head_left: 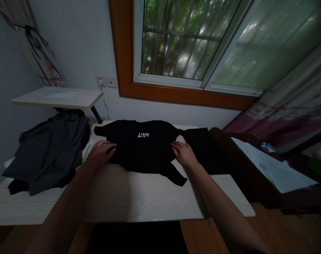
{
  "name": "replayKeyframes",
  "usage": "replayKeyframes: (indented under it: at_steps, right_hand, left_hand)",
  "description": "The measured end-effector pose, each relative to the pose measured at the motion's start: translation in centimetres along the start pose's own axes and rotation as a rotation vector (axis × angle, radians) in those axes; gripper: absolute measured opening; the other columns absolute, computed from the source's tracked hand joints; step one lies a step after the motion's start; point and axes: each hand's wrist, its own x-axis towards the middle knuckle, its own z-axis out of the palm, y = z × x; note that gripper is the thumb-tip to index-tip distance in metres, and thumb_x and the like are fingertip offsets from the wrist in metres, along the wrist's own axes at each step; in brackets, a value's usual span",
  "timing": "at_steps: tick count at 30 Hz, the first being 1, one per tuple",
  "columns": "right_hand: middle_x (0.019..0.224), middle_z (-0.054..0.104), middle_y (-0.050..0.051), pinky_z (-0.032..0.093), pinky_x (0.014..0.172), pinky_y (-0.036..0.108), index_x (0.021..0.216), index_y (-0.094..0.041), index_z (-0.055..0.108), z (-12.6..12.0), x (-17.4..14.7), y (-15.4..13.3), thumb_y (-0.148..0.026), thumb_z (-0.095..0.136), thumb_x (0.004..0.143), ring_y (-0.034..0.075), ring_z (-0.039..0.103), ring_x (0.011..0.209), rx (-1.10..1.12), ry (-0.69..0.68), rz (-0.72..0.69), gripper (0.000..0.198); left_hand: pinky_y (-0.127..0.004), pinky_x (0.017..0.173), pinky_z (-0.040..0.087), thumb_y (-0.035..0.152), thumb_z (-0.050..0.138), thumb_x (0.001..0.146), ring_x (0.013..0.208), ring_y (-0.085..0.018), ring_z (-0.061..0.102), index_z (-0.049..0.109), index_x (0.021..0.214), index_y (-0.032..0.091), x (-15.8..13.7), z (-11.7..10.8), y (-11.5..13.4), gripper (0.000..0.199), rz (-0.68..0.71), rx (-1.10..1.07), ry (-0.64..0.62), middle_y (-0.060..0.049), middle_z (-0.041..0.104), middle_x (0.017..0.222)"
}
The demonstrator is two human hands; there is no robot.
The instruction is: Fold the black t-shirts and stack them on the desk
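A black long-sleeved top point(141, 155) with white lettering on it lies spread across the table. One sleeve pokes out at its upper left, and another angles toward the front edge at lower right. At the garment's left side is my left hand point(103, 152), its fingers stretched over the edge and the thumb apart. My right hand point(184, 153) rests at the opposite side, fingertips touching the fabric and fingers extended. Whether either hand pinches any cloth underneath is hidden. A small yellow patch shows beside the right fingertips.
A heap of dark grey clothes point(51, 148) lies on the table point(155, 201) at left, under a small raised shelf point(81, 100). Folded black cloth point(208, 148) sits at right. Beyond it, a paper sheet point(271, 164) lies on a dark brown surface. A window point(186, 46) is behind.
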Motion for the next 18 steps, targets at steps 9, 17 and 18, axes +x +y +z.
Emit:
replayKeyframes:
  at_steps: [9, 17, 18]
  right_hand:
    - [0.144, 0.062, 0.010, 0.041, 0.114, 0.047, 0.134, -0.023, 0.066, 1.4, 1.4, 0.5, -0.038, 0.043, 0.104, 0.025, 0.054, 0.136, 0.095, -0.002, 0.066, 0.041]
    - [0.156, 0.044, 0.014, 0.037, 0.118, 0.051, 0.149, -0.025, 0.049, 1.6, -0.6, 0.0, -0.045, 0.044, 0.102, 0.027, 0.044, 0.144, 0.316, 0.086, 0.080, 0.051]
    - [0.154, 0.044, 0.014, 0.038, 0.118, 0.049, 0.147, -0.025, 0.051, 1.4, -0.9, -0.2, -0.046, 0.046, 0.101, 0.027, 0.045, 0.143, 0.349, 0.118, 0.087, 0.051]
  left_hand:
    - [-0.057, 0.112, 0.034, 0.048, 0.049, 0.100, 0.133, -0.032, 0.052, 0.061, 0.138, 0.032, 0.2, 0.5, 1.5, 0.043, -0.027, 0.049, -0.006, -0.008, 0.070, 0.129]
    - [-0.054, 0.112, 0.038, 0.048, 0.049, 0.099, 0.135, -0.034, 0.048, 0.061, 0.138, 0.029, -0.2, 1.0, 1.0, 0.045, -0.042, 0.022, -0.008, -0.010, 0.069, 0.130]
    - [-0.054, 0.112, 0.038, 0.048, 0.048, 0.099, 0.136, -0.034, 0.048, 0.060, 0.139, 0.029, -0.1, 1.0, 0.9, 0.046, -0.032, 0.010, -0.008, -0.009, 0.068, 0.133]
